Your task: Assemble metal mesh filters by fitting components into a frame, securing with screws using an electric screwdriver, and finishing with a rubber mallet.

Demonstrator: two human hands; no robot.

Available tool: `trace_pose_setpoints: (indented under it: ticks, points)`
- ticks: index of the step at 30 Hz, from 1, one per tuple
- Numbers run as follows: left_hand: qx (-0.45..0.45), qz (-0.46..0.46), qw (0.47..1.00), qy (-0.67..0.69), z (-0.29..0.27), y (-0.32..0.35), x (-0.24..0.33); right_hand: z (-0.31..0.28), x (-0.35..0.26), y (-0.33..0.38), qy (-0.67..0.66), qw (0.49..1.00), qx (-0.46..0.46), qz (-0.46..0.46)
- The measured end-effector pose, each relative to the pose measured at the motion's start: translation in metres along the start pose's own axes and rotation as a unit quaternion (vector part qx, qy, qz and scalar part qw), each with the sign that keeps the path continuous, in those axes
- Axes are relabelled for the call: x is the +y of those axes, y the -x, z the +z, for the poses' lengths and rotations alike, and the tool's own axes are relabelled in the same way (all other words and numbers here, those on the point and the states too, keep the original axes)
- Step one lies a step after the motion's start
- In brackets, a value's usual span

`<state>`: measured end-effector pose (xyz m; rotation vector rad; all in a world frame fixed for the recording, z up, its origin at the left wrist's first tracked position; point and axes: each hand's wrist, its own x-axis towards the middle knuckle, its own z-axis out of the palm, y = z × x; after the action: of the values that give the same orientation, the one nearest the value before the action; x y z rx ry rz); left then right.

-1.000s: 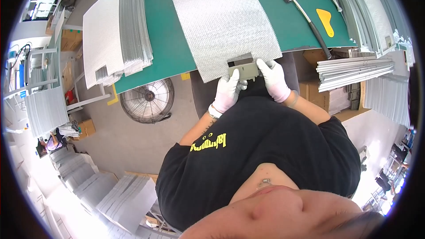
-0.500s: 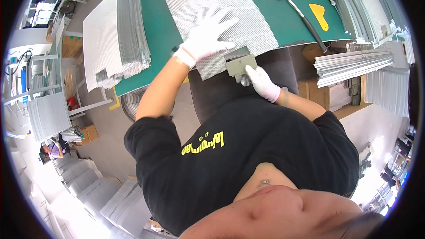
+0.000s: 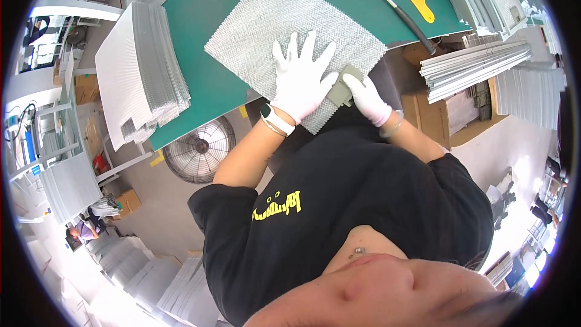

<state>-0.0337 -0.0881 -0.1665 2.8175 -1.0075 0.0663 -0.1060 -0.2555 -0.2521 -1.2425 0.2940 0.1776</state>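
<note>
A silver metal mesh sheet (image 3: 260,24) lies turned cornerwise on the green tabletop (image 3: 212,88), its near corner reaching past the table's edge toward me. My white-gloved left hand (image 3: 299,82) rests open on the sheet, fingers spread. In my gloved right hand (image 3: 368,98) is a small flat grey-green plate (image 3: 340,92), set against the sheet's near right edge. The thumb side of that hand lies over the plate; its other fingers are hidden underneath. My left thumb reaches close to the plate, and whether it touches I cannot tell.
Stacked mesh sheets (image 3: 148,66) stand at the table's left. A black-handled mallet (image 3: 396,12) and a yellow scraper (image 3: 417,1) lie at the right. Bundled metal strips (image 3: 478,66) jut out beyond, above a cardboard box (image 3: 426,121). A floor fan (image 3: 200,148) is below the table's left edge.
The mesh sheet has turned, its near corner swinging right. My left hand has moved nearer and right with it. The plate, tilted differently, now lies against the sheet's right edge.
</note>
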Motion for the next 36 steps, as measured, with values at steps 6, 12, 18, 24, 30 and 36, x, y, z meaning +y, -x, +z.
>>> trace_pose_setpoints:
  ticks: [6,12,18,24,30,36]
  points:
    - [0.004,-0.030,1.000,-0.007,0.000,0.008,0.017,0.021,-0.007,0.012,-0.130,0.986,0.100,-0.003]
    - [0.023,-0.020,0.999,-0.009,0.002,0.007,0.023,0.023,0.003,0.003,-0.149,0.980,0.127,-0.034]
    - [0.010,0.037,0.999,-0.017,-0.002,-0.006,-0.021,0.010,-0.046,-0.014,0.061,0.967,-0.190,0.160]
    - [-0.027,0.066,0.997,0.029,-0.012,-0.015,-0.018,-0.132,-0.059,-0.052,0.759,0.648,-0.049,0.039]
    - [-0.048,0.095,0.994,0.007,-0.014,-0.027,-0.042,-0.280,-0.059,-0.045,0.770,0.637,-0.011,0.026]
    - [0.104,0.174,0.977,0.061,-0.026,-0.026,-0.030,-0.234,-0.084,-0.025,0.763,0.623,-0.124,-0.120]
